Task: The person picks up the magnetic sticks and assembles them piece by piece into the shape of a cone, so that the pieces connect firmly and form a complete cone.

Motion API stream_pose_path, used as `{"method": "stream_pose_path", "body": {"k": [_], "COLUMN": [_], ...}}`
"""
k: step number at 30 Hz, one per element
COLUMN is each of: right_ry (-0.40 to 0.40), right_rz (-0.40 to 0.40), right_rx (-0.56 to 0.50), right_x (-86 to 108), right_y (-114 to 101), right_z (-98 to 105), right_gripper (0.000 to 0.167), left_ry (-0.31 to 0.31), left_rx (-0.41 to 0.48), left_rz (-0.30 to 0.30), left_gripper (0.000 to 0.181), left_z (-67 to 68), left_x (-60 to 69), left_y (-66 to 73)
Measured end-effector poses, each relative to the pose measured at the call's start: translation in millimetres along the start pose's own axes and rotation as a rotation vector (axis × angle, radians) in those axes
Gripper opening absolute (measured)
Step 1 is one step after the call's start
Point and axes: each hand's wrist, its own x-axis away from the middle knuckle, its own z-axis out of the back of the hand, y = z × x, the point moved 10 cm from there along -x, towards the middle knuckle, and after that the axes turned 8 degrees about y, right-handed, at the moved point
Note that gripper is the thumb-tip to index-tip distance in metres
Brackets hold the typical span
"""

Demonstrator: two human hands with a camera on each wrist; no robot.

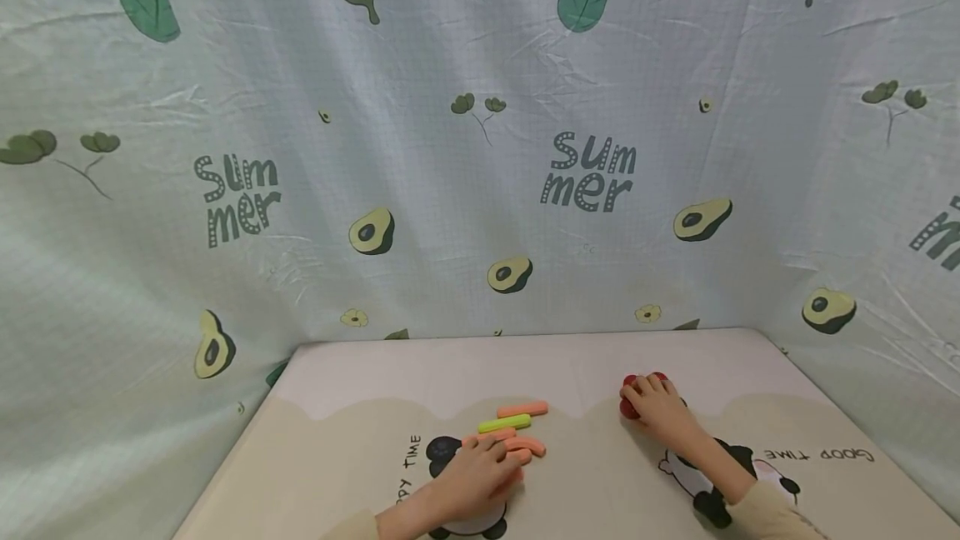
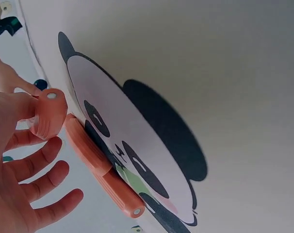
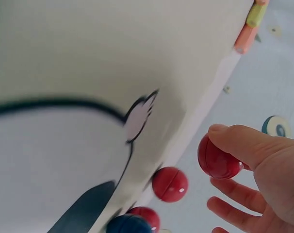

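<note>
My left hand (image 1: 474, 475) pinches a ridged orange stick (image 2: 51, 112) with thumb and index finger, the other fingers spread, as the left wrist view shows. Below it, two more orange sticks (image 2: 106, 167) lie end to end on the table. The head view has several orange sticks (image 1: 522, 409) and one yellow-green stick (image 1: 504, 422) beyond that hand. To the right, my right hand (image 1: 662, 413) holds a glossy red ball (image 3: 219, 158) between thumb and fingers. Another red ball (image 3: 170, 184) rests on the table close by, with a third red ball (image 3: 146, 217) partly behind a dark blue ball (image 3: 129, 224).
The pale table (image 1: 600, 482) bears printed pandas and lettering. Its far edge meets a hanging cloth (image 1: 427, 148) printed with leaves and avocados, which also runs along both sides. The sticks lie near the middle, the balls towards the right.
</note>
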Motion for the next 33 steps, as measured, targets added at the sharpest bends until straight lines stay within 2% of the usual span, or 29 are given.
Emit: {"method": "stream_pose_path", "body": {"k": [5, 11, 18, 22, 26, 33], "right_ry": [-0.020, -0.027, 0.001, -0.013, -0.052, -0.145], "right_rz": [-0.002, 0.007, 0.024, 0.022, 0.012, -0.010], "right_rx": [-0.062, -0.093, -0.103, -0.116, -0.142, -0.235], "right_x": [-1.0, -3.3, -4.3, -4.3, -4.6, -4.9], "right_y": [-10.8, -22.8, -32.1, -38.1, -45.4, -60.2], "right_z": [2.9, 9.6, 12.1, 13.1, 13.6, 10.6], "right_gripper": [0.042, 0.040, 0.039, 0.038, 0.037, 0.038], "left_ry": [-0.088, -0.149, -0.129, -0.138, -0.172, -0.246], "left_rx": [-0.048, -0.057, -0.091, -0.064, -0.019, 0.005], "left_rz": [0.026, 0.046, 0.060, 0.072, 0.098, 0.155], "left_gripper": [0.011, 0.009, 0.015, 0.016, 0.014, 0.013], "left_z": [-4.9, -11.0, -12.2, -12.8, -16.5, -24.9], "left_x": [-1.0, -3.2, -5.6, -6.1, -6.2, -6.0], "left_y": [-3.5, -5.6, -7.8, -8.6, -10.1, -12.4]}}
